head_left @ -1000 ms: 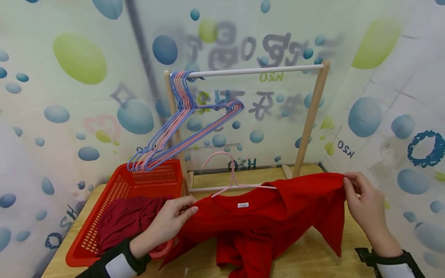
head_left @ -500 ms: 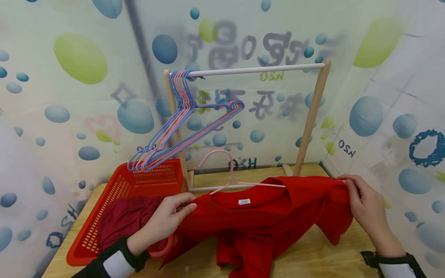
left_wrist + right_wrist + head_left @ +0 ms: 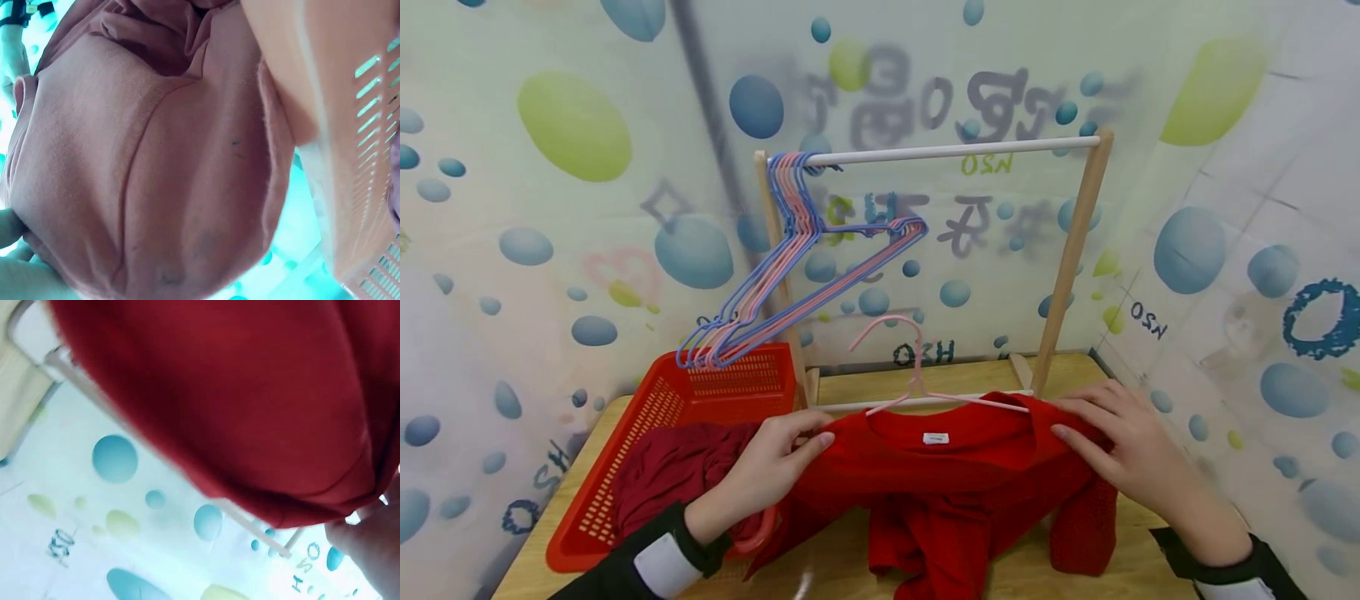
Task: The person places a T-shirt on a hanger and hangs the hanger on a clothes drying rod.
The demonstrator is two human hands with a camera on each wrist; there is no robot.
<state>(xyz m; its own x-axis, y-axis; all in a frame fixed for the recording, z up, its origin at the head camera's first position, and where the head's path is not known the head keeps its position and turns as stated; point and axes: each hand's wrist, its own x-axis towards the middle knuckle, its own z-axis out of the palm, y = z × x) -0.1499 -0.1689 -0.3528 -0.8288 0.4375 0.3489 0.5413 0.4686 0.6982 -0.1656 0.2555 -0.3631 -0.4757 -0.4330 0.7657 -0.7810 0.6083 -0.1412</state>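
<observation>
A red shirt (image 3: 940, 483) with a small white neck label spans between the two hands in the head view. A pink clothes hanger (image 3: 917, 367) has its arms inside the neckline, its hook standing up above. My left hand (image 3: 775, 458) pinches the shirt at its left shoulder, thumb in front. At the opposite shoulder my right hand (image 3: 1127, 442) grips the cloth, with the sleeve hanging below it. Cloth fills much of the left wrist view, where the left hand (image 3: 28, 275) shows at the lower corner. The right hand (image 3: 375, 537) appears at the right edge of its wrist view.
Several blue and pink hangers (image 3: 797, 225) hang at the left end of the rack's white rail (image 3: 955, 154). A red plastic basket (image 3: 598, 479) with dark red clothing (image 3: 677, 467) stands left on the wooden table (image 3: 835, 567). A patterned curtain surrounds the table.
My right hand has moved left from the sleeve end to the shoulder, and the sleeve now hangs down. The pink hanger has shifted slightly right and up. My left hand keeps its hold.
</observation>
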